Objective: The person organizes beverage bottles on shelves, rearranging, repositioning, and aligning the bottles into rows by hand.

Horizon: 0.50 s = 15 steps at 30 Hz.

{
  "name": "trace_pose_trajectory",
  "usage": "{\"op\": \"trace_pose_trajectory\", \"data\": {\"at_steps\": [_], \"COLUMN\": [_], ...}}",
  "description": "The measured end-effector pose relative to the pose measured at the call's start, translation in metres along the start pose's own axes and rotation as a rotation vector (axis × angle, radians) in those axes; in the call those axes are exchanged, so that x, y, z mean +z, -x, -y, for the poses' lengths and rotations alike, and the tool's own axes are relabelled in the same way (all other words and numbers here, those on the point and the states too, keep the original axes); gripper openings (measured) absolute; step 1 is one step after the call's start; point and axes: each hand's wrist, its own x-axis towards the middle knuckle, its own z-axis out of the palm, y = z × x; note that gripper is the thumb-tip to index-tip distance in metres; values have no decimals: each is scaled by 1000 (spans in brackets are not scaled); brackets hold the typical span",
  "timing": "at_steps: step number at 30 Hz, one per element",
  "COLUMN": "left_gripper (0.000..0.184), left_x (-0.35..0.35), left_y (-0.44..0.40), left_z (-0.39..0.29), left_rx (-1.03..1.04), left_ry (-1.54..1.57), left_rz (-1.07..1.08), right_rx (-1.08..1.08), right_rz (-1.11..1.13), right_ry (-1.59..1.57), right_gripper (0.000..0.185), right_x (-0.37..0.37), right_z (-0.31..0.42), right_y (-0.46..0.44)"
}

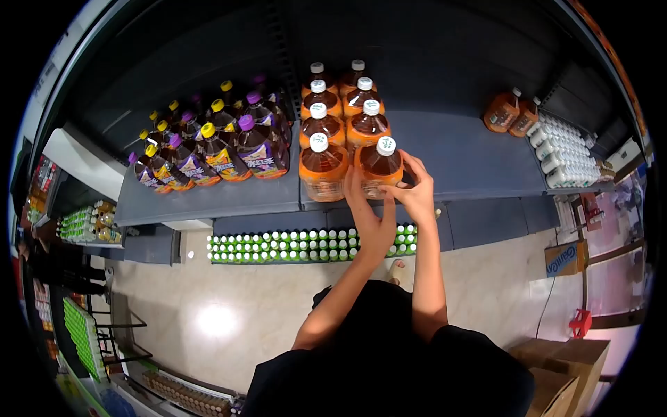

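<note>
At the shelf, left hand, right hand (both half-curled) around one white-capped bottle.

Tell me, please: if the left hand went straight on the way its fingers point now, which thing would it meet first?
The left hand points forward along the left side of the front bottle beside it, so it would likely meet the second-row bottle just behind. Depth is unclear.

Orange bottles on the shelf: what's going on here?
A person has the left hand and right hand around an orange bottle, the front right one of two rows running back on the shelf. Whether its base rests fully there is hidden. Purple- and yellow-capped bottles stand to the left.
</note>
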Motion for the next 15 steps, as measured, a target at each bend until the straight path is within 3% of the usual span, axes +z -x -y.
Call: {"op": "trace_pose_trajectory", "data": {"at_steps": [3,5,9,11,12,15], "left_gripper": [66,61,51,50,58,79], "left_x": [8,-1,-25,-40,-48,-71], "left_y": [17,8,10,-7,-16,-56], "left_z": [-9,6,26,40,43,70], "left_rx": [66,166,506,593,543,455], "left_ry": [-164,-228,-419,-419,-449,-458], "left_rz": [-36,-25,-13,-168,-235,-311], "right_rx": [44,15,64,-84,-145,-159], "right_rz": [64,66,61,44,25,103], "right_ry": [9,-158,-163,-128,-106,-4], "right_gripper": [90,88,88,90,91,130], "right_x": [-11,7,10,13,18,26], "right_z": [3,-8,-11,-35,-32,-38], "right_y": [1,-15,-12,-15,-11,-18]}}
